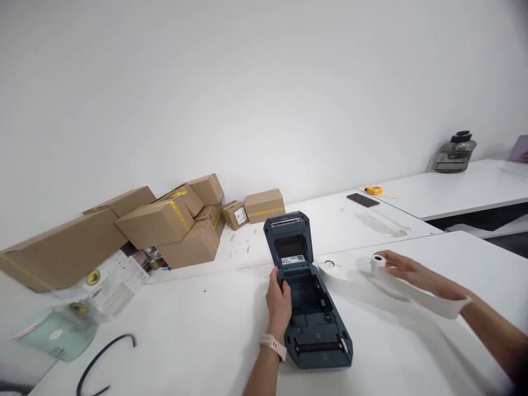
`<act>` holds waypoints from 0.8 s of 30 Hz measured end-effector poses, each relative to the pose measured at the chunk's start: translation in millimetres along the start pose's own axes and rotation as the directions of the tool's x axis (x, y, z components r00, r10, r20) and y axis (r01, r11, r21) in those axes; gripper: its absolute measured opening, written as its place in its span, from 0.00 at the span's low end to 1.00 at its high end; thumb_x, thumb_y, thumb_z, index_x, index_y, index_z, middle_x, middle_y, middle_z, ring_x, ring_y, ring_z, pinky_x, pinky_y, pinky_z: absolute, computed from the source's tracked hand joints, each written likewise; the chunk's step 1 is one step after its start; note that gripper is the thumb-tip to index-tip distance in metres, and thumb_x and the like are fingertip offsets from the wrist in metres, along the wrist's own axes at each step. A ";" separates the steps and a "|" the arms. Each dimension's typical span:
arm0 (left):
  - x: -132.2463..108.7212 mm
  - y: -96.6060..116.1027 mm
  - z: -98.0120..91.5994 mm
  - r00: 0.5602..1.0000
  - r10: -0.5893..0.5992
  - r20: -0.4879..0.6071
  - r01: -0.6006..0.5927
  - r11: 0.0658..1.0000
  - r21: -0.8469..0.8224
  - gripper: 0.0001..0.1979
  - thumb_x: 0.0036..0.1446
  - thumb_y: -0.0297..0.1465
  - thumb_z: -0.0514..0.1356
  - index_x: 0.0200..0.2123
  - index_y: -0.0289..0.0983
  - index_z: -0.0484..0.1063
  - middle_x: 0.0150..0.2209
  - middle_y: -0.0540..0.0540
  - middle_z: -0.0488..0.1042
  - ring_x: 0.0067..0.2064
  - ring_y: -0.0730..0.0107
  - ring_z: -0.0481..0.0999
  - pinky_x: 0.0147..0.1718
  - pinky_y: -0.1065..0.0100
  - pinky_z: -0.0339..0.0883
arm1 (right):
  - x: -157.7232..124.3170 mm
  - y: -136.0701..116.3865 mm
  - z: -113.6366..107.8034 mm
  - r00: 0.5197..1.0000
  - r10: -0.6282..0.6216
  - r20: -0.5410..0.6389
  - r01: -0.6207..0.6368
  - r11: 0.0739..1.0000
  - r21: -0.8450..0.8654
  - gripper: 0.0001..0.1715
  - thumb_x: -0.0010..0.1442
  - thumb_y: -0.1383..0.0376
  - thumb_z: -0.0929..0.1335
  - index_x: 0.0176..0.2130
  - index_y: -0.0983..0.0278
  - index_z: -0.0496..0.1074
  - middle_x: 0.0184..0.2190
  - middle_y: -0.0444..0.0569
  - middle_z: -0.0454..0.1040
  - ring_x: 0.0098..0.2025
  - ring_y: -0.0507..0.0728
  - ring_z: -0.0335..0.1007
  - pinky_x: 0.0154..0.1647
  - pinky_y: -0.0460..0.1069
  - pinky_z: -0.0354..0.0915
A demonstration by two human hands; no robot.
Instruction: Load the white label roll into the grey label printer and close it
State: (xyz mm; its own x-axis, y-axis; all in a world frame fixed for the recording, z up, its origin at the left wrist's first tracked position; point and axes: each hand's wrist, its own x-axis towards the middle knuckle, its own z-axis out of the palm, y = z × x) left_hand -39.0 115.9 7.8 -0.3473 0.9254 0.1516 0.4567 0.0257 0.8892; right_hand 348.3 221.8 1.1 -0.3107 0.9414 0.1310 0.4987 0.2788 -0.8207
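Evidently, your left hand (278, 301) grips the opened printer (315, 327) by its side, seemingly steadying it, while your right hand (412, 271) pinches a paper roll (376, 266).

Covered fingers, unreadable print and cut edges around a dark blue-grey printer with a raised lid (305, 319).
The left hand (278, 301) has its fingers partly hidden at the printer's left side; the right hand (408, 270) hides part of a small white paper roll (377, 265), and its forearm leaves at the right edge. Print on the rectangular white label inside the lid (292, 259) is too small to read. At near left, a black curved cable (98, 359) is cut off and a mint-green pouch (60, 335) is blurred. The far-right flat purple object (518, 148) and the leftmost long brown cardboard box (66, 250) are cut off too.
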 end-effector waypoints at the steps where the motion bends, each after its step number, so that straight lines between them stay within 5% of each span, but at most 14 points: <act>1: -0.1 0.2 -0.1 1.000 -0.003 0.000 0.003 1.000 0.002 0.25 0.62 0.33 0.52 0.62 0.40 0.59 0.65 0.41 0.64 0.64 0.59 0.63 0.61 0.60 0.57 | 5.1 0.4 10.9 0.998 0.017 0.062 -0.020 0.999 0.039 0.29 0.56 0.43 0.67 0.51 0.56 0.70 0.48 0.59 0.76 0.51 0.69 0.72 0.49 0.58 0.69; 3: -0.4 0.8 -0.5 1.000 -0.008 0.005 0.008 1.000 0.007 0.25 0.62 0.34 0.52 0.62 0.40 0.59 0.65 0.41 0.63 0.65 0.58 0.63 0.61 0.60 0.57 | 14.2 -1.5 31.4 0.988 0.025 0.152 -0.039 0.995 0.092 0.29 0.57 0.43 0.66 0.51 0.56 0.67 0.49 0.55 0.73 0.54 0.67 0.69 0.51 0.57 0.67; 12: -1.3 5.6 -1.7 1.000 -0.017 0.021 0.017 0.999 0.031 0.25 0.63 0.34 0.50 0.63 0.37 0.58 0.65 0.39 0.62 0.65 0.58 0.62 0.62 0.59 0.56 | 27.2 -1.0 85.5 0.988 -0.052 0.147 0.051 0.999 0.012 0.33 0.59 0.42 0.62 0.52 0.61 0.67 0.41 0.52 0.75 0.44 0.63 0.72 0.48 0.56 0.67; 15: -1.6 5.8 -1.4 1.000 -0.017 0.019 0.017 0.999 0.029 0.25 0.63 0.33 0.50 0.63 0.37 0.58 0.65 0.39 0.63 0.65 0.58 0.63 0.61 0.59 0.57 | 24.2 -5.6 80.0 0.983 0.001 0.185 -0.010 0.999 0.051 0.37 0.58 0.43 0.65 0.58 0.61 0.64 0.49 0.56 0.75 0.52 0.66 0.71 0.52 0.57 0.67; 19: -1.6 5.8 -1.1 1.000 -0.024 0.016 0.024 0.999 0.025 0.25 0.63 0.33 0.51 0.63 0.38 0.58 0.65 0.39 0.63 0.64 0.57 0.63 0.61 0.59 0.57 | 23.7 -28.5 55.7 0.964 0.070 0.255 -0.096 0.991 0.092 0.39 0.59 0.45 0.66 0.64 0.54 0.59 0.65 0.52 0.62 0.67 0.65 0.55 0.61 0.56 0.62; 24: -2.1 6.3 -1.6 1.000 -0.025 -0.009 0.025 1.000 0.002 0.25 0.62 0.33 0.52 0.62 0.40 0.60 0.64 0.41 0.64 0.64 0.58 0.63 0.62 0.60 0.56 | 44.5 -59.9 54.6 0.948 -0.019 0.319 0.050 0.995 -0.090 0.44 0.52 0.52 0.70 0.65 0.55 0.60 0.67 0.52 0.60 0.67 0.68 0.55 0.60 0.57 0.62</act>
State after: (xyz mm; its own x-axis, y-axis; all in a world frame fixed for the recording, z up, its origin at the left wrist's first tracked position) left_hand -36.7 113.5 13.7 -0.3663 0.9209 0.1332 0.4492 0.0497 0.8920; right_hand 260.4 236.7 25.8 -0.5618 0.8264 -0.0375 0.5533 0.3417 -0.7597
